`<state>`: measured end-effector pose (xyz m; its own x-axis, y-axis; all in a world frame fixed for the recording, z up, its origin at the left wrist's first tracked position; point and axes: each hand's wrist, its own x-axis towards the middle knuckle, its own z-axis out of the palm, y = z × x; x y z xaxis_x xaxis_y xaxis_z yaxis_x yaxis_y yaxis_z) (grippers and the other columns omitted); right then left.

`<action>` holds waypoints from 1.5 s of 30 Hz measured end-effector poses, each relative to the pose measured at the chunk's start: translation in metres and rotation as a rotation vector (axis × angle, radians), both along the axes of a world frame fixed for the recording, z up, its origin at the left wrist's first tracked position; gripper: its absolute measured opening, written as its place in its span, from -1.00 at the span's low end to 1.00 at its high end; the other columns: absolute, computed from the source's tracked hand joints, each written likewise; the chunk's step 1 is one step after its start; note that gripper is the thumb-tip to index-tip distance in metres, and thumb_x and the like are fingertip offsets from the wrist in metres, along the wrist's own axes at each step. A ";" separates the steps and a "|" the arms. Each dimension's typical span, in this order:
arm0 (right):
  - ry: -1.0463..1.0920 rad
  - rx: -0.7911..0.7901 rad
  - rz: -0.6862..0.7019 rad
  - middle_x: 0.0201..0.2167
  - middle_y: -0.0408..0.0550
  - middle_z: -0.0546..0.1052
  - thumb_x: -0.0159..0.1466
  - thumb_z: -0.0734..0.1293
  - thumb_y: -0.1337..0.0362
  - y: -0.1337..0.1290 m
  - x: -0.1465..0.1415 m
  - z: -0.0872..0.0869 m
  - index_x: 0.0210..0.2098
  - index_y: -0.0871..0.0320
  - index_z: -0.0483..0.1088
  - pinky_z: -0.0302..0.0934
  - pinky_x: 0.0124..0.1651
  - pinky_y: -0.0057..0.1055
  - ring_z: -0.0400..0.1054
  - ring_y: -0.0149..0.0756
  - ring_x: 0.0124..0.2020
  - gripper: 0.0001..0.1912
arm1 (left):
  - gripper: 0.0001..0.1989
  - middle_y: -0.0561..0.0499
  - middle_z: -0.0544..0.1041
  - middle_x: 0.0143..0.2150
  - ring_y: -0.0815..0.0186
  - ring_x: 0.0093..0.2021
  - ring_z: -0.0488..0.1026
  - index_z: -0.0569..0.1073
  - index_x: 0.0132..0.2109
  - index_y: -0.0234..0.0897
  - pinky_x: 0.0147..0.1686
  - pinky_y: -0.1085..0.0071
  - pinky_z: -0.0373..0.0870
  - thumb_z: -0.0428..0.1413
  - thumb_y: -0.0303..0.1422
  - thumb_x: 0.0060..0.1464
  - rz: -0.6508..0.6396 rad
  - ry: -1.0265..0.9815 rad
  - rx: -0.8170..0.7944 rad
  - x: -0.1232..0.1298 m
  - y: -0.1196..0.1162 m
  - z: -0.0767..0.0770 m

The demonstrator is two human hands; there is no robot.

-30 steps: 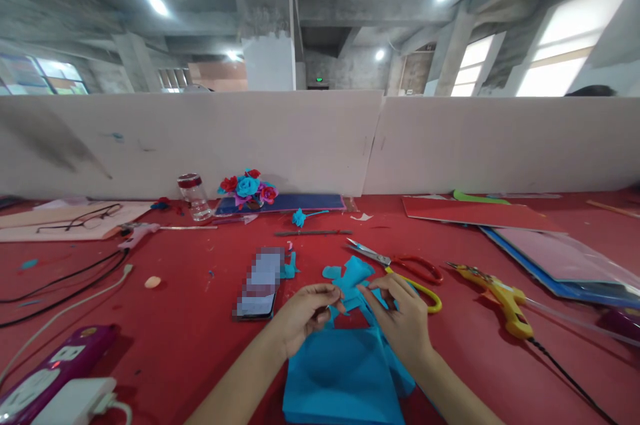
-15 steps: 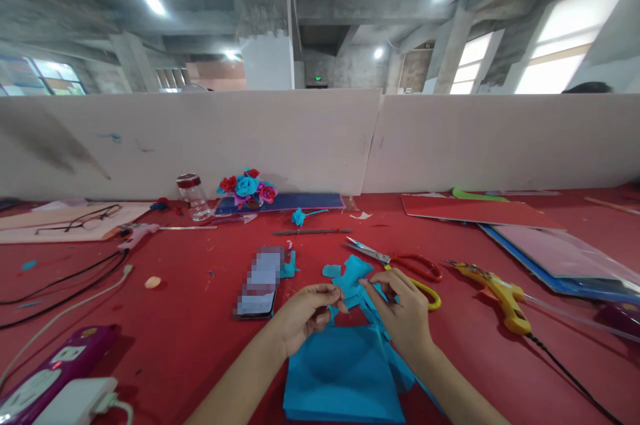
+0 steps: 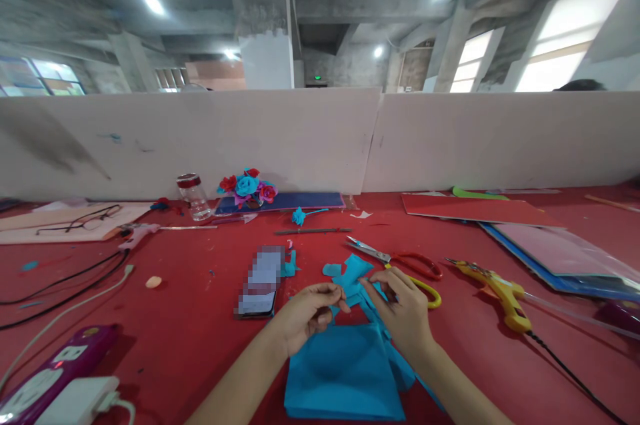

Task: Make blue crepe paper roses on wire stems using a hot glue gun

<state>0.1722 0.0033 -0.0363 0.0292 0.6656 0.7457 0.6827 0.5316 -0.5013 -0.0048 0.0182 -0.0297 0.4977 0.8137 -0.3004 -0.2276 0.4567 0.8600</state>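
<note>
My left hand (image 3: 315, 310) is closed in a pinch above the near middle of the red table; whatever its fingertips hold is too small to make out. Just to its right, my right hand (image 3: 397, 302) is also pinched, its fingertips over cut blue pieces (image 3: 357, 269), and I cannot make out what is between them. A stack of blue sheets (image 3: 345, 375) lies below both hands. Beyond my right hand are scissors with red handles (image 3: 417, 264) and a yellow handle loop (image 3: 431, 295). A phone (image 3: 261, 282) lies left of my left hand.
A yellow glue gun (image 3: 500, 292) lies at the right, its black cord running nearer. At the back stand a jar (image 3: 194, 197) and paper flowers (image 3: 247, 186), before a white partition (image 3: 200, 138). A purple power strip (image 3: 63, 368) is at the near left.
Both hands keep nearly the same pose and place. The whole view has shifted very slightly.
</note>
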 end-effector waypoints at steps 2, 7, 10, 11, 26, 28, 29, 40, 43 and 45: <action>-0.025 0.001 0.032 -0.55 -0.16 0.33 0.19 0.29 0.24 0.000 -0.001 -0.002 -0.47 0.12 0.30 0.11 -0.50 -0.48 0.14 -0.43 -0.59 -0.86 | -0.78 0.03 0.46 -0.47 0.60 -0.70 0.04 0.43 -0.40 -0.35 -0.65 0.51 -0.23 0.23 -0.29 -0.16 0.001 -0.005 -0.005 0.000 0.000 0.000; 0.002 -0.001 -0.008 -0.58 -0.17 0.32 0.18 0.29 0.22 -0.001 0.000 -0.002 -0.49 0.12 0.31 0.09 -0.53 -0.48 0.12 -0.44 -0.61 -0.84 | -0.77 0.03 0.45 -0.48 0.61 -0.70 0.04 0.43 -0.41 -0.36 -0.67 0.51 -0.22 0.24 -0.28 -0.16 0.001 -0.007 -0.013 0.001 0.000 0.001; 0.032 -0.008 -0.024 -0.61 -0.19 0.28 0.18 0.28 0.21 -0.001 0.000 -0.001 -0.51 0.13 0.29 0.08 -0.54 -0.49 0.11 -0.44 -0.62 -0.82 | -0.78 0.02 0.46 -0.47 0.61 -0.70 0.05 0.43 -0.40 -0.36 -0.67 0.53 -0.22 0.23 -0.29 -0.15 -0.005 -0.010 -0.018 0.000 0.000 0.000; 0.025 -0.014 -0.005 -0.60 -0.19 0.28 0.18 0.28 0.21 -0.001 0.000 -0.001 -0.51 0.13 0.30 0.08 -0.53 -0.49 0.12 -0.44 -0.61 -0.82 | -0.78 0.02 0.46 -0.47 0.61 -0.70 0.05 0.42 -0.40 -0.36 -0.67 0.53 -0.22 0.23 -0.29 -0.15 -0.006 -0.013 -0.020 0.000 0.000 -0.001; 0.279 -0.239 0.173 -0.70 -0.26 0.07 0.21 0.21 0.15 -0.004 0.000 0.008 -0.66 0.14 0.11 -0.06 -0.58 -0.51 -0.04 -0.49 -0.65 -0.63 | -0.84 0.08 0.39 -0.48 0.63 -0.68 0.08 0.41 -0.38 -0.35 -0.68 0.63 -0.12 0.22 -0.37 -0.12 0.037 -0.133 -0.091 -0.003 -0.001 0.006; 0.213 -0.210 0.189 -0.70 -0.25 0.11 0.21 0.21 0.17 -0.005 -0.003 0.008 -0.67 0.15 0.14 -0.04 -0.56 -0.50 -0.01 -0.48 -0.64 -0.64 | -0.84 0.08 0.39 -0.48 0.63 -0.67 0.08 0.42 -0.38 -0.34 -0.68 0.63 -0.13 0.22 -0.38 -0.12 0.021 -0.145 -0.080 -0.003 0.000 0.004; 0.188 -0.199 0.197 -0.70 -0.25 0.12 0.22 0.20 0.18 -0.005 -0.004 0.009 -0.67 0.15 0.15 -0.04 -0.56 -0.50 -0.01 -0.48 -0.64 -0.64 | -0.84 0.07 0.39 -0.48 0.62 -0.67 0.08 0.42 -0.38 -0.35 -0.68 0.63 -0.14 0.22 -0.37 -0.12 0.011 -0.148 -0.069 -0.003 0.000 0.003; 0.100 -0.220 0.243 -0.72 -0.23 0.20 0.21 0.21 0.19 -0.007 -0.006 0.006 -0.66 0.16 0.22 -0.04 -0.58 -0.52 0.05 -0.49 -0.67 -0.66 | -0.75 0.06 0.42 -0.50 0.61 -0.67 0.03 0.42 -0.41 -0.35 -0.64 0.54 -0.18 0.24 -0.25 -0.16 0.034 -0.031 0.068 0.002 -0.004 0.009; 0.139 -0.300 0.234 -0.74 -0.24 0.15 0.19 0.22 0.13 -0.005 -0.006 0.005 -0.68 0.17 0.21 -0.09 -0.62 -0.53 0.00 -0.50 -0.69 -0.62 | -0.73 0.04 0.45 -0.49 0.60 -0.68 -0.02 0.43 -0.39 -0.35 -0.63 0.49 -0.23 0.23 -0.22 -0.15 0.058 0.045 0.137 0.004 -0.004 0.005; 0.144 -0.353 0.228 -0.76 -0.26 0.07 0.18 0.22 0.09 -0.002 -0.007 0.003 -0.72 0.16 0.14 -0.15 -0.65 -0.53 -0.07 -0.52 -0.70 -0.57 | -0.73 0.03 0.47 -0.48 0.60 -0.68 -0.04 0.41 -0.41 -0.35 -0.62 0.48 -0.25 0.22 -0.21 -0.15 0.043 0.072 0.156 0.005 -0.004 0.004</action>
<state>0.1655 0.0015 -0.0335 -0.0607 0.8801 0.4709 0.4775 0.4399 -0.7606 0.0006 0.0143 -0.0256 0.4431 0.8733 -0.2027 -0.1790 0.3077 0.9345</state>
